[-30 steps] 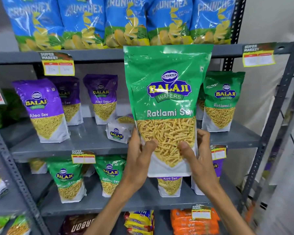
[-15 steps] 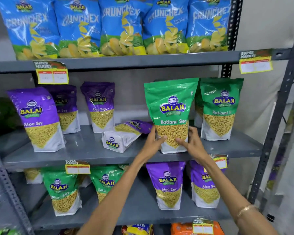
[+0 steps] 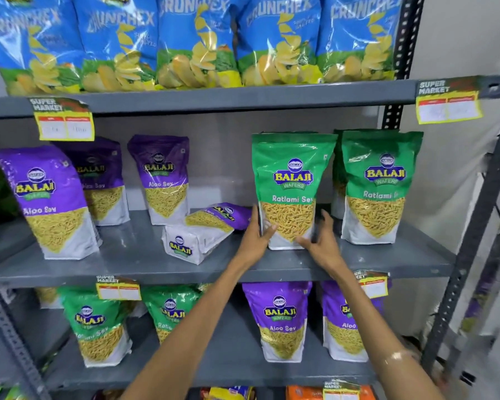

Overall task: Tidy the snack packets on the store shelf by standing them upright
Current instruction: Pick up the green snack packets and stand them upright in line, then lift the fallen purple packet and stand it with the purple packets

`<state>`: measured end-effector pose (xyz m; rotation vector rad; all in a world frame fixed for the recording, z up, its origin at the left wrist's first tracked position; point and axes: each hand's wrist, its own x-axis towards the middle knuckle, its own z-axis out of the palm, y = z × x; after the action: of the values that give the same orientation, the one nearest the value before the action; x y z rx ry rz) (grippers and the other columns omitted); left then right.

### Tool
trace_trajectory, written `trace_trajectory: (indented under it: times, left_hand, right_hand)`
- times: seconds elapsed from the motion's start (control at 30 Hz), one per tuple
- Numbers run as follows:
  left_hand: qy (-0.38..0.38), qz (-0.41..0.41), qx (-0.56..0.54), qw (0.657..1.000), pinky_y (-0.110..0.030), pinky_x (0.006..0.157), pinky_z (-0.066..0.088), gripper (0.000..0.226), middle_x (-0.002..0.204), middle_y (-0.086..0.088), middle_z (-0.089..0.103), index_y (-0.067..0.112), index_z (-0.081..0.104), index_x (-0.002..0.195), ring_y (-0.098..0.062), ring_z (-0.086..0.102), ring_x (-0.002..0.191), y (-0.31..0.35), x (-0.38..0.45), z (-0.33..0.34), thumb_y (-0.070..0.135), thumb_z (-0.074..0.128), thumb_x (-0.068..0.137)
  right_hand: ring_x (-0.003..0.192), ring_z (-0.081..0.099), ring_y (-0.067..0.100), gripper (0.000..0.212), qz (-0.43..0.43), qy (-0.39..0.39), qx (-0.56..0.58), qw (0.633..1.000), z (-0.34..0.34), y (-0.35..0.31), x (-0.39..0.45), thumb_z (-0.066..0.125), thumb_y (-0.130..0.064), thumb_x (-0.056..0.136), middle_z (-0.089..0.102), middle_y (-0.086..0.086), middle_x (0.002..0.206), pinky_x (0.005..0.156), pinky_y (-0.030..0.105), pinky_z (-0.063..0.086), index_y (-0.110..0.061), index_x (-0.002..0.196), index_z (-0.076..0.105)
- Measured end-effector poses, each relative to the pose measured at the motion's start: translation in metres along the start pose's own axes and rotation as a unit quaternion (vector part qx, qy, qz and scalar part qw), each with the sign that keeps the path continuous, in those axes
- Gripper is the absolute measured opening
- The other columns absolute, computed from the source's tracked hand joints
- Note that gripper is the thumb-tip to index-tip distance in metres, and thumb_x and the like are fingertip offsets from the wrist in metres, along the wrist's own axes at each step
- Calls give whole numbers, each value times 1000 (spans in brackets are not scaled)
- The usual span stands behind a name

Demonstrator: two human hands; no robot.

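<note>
**Green packet set upright, purple one next**

The green packet (image 3: 292, 192) stands on the middle shelf (image 3: 133, 252). Left hand (image 3: 257, 238) grips its lower edge; right hand (image 3: 322, 243) is open beside it. Just left of the green packet, a purple packet (image 3: 205, 232) lies toppled and likely needs lifting upright next.

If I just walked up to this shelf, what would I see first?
Probably the tall green Ratlami Sev packet standing on the grey metal middle shelf, with the left hand and right hand at its base. Just left of it, one purple Aloo Sev packet lies tipped over. Along the top runs a row of blue Crunchex crisp bags.
</note>
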<state>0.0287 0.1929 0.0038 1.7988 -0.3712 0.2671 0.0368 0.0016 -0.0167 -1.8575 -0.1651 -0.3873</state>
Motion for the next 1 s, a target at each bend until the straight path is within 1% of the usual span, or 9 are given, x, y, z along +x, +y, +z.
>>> trace_trajectory:
  times: [0.1,0.27,0.37,0.47,0.53,0.63,0.8,0.9,1.0]
  left_hand:
    - [68,7,5,998,-40,119,40,70,159,7,42,25,29,158,-18,46,145,4,-45,-13,18,66,98]
    - [250,97,51,962,-23,86,52,20,115,0,73,17,71,114,-11,67,99,14,-99,-71,8,65,96]
    - [334,76,64,937,-30,78,50,14,111,-8,72,15,70,106,-13,62,90,13,-84,-121,8,66,94]
    - [362,-68,145,918,-43,94,52,32,117,-11,68,21,68,111,-25,63,106,-6,-44,-173,39,69,85]
    - [306,-178,142,924,-45,99,52,50,120,-11,71,22,67,118,-31,65,114,-6,-24,-197,57,67,82]
    - [133,-364,-13,922,-29,64,57,38,81,-3,77,13,66,96,-23,62,84,10,-11,-215,51,64,93]
    - [-29,-413,15,910,-23,48,54,39,75,0,70,19,64,77,-16,62,71,-13,11,-237,56,79,78]
    - [-84,-390,12,917,-28,73,62,39,98,-6,74,21,73,89,-20,69,76,-34,24,-241,48,90,67]
    - [-116,-354,-44,927,-31,65,63,25,96,-13,77,17,72,98,-22,71,70,-35,13,-234,34,79,81]
  right_hand:
    - [135,45,17,78,-63,54,-6,997,-1,1,-35,74,3,83,44,5,150,105,22,38,-11,148,34]
    - [80,70,14,23,-28,6,65,997,31,-16,-77,68,-4,91,73,2,87,75,26,57,-24,101,59]
    - [70,65,17,14,56,-84,145,984,84,-45,-63,69,-12,92,68,11,82,61,28,58,-18,98,57]
    - [63,59,15,45,138,-98,118,978,140,-68,-29,72,-50,84,62,11,84,55,28,53,-14,106,57]
    - [75,64,18,73,187,-116,90,971,166,-86,-11,66,-73,75,66,10,98,66,31,54,-13,115,60]
    - [115,63,31,106,241,-119,91,959,189,-100,5,64,-76,74,54,12,143,87,38,53,-10,151,34]
    - [135,50,22,73,233,-121,50,964,211,-110,12,71,-45,88,52,3,146,89,30,36,-7,146,48]
    - [121,59,18,72,209,-107,38,971,212,-110,4,77,-48,80,60,-4,135,90,25,42,-10,137,56]
    - [103,65,16,43,159,-79,64,982,210,-109,-14,76,-35,86,69,-1,116,71,14,49,-13,121,65]
